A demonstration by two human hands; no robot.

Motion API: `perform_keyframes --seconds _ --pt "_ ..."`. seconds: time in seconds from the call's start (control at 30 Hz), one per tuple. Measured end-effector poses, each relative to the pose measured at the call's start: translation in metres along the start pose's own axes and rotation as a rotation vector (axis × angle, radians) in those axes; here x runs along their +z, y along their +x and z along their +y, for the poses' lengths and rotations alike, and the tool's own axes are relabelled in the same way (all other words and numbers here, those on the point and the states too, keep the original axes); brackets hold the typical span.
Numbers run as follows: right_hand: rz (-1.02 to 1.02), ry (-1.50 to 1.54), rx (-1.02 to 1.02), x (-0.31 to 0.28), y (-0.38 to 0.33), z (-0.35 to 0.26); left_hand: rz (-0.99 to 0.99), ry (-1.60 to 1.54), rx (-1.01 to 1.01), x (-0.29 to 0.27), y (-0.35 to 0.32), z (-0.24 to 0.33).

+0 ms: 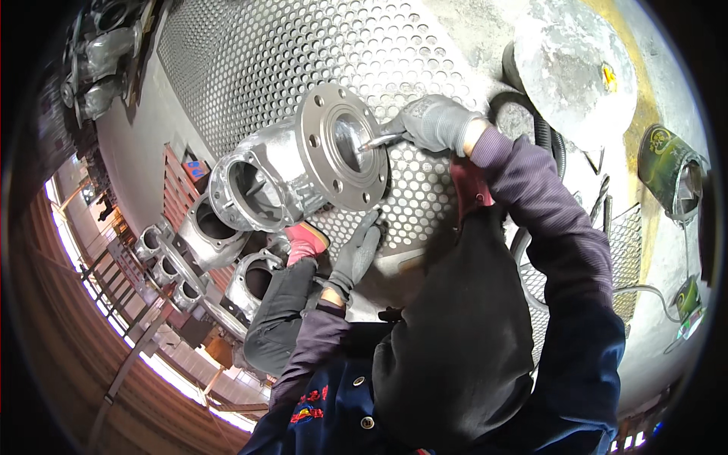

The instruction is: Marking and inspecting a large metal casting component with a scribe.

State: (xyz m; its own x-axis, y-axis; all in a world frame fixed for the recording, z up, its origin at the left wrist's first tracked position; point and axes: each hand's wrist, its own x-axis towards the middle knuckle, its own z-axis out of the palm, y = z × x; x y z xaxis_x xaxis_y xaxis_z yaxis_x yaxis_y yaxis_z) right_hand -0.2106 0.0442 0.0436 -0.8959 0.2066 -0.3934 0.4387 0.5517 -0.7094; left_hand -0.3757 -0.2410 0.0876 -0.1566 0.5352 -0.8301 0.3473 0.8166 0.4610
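Observation:
A grey metal valve body casting (274, 163) with a wide bolt-hole flange (319, 155) lies on a perforated metal plate (288, 53). Its round flange opening is turned toward my right hand (436, 123), which wears a grey glove. That hand is closed round a slim metal tool (384, 139) with a narrow tip. The tip is at the flange opening; whether it touches the metal I cannot tell. My left hand (355, 254), also gloved, holds nothing. Its fingers stretch out, close to the plate and below the flange's lower edge.
More hollow castings (205, 233) stand at the left beside a red slatted pallet (175, 178). Others are piled at the far left (106, 57). My red shoes (307, 241) are by the plate. A large round metal disc (569, 64), black hose (542, 135) and green bag (658, 171) are at the right.

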Motion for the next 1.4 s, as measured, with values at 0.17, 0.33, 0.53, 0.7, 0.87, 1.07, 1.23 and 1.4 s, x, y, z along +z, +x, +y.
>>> perform_keyframes --seconds 0.17,0.33,0.53,0.7,0.87,1.07,1.23,1.4 --pt "0.069 0.024 -0.091 0.015 0.006 0.011 0.001 0.006 -0.032 0.002 0.003 -0.003" --pt "0.107 0.103 0.04 0.016 0.011 0.008 -0.01 0.035 0.017 -0.001 0.0 -0.012" --pt "0.006 -0.017 -0.099 0.016 0.011 0.011 0.009 -0.027 -0.047 -0.001 -0.002 -0.008" --pt "0.055 0.224 0.186 0.011 0.017 -0.003 -0.014 -0.174 -0.162 0.002 -0.003 0.01" --pt "0.098 0.113 0.038 0.032 0.024 0.008 -0.015 -0.009 -0.015 0.0 -0.002 0.001" --pt "-0.163 0.541 0.432 -0.001 0.014 -0.015 -0.011 0.002 -0.01 -0.007 -0.003 0.0" --pt "0.072 0.094 -0.107 0.037 0.02 0.009 -0.022 -0.033 -0.027 0.001 0.003 -0.013" --pt "0.137 0.244 0.151 0.018 0.018 0.0 -0.037 -0.064 0.011 -0.002 0.003 -0.014"
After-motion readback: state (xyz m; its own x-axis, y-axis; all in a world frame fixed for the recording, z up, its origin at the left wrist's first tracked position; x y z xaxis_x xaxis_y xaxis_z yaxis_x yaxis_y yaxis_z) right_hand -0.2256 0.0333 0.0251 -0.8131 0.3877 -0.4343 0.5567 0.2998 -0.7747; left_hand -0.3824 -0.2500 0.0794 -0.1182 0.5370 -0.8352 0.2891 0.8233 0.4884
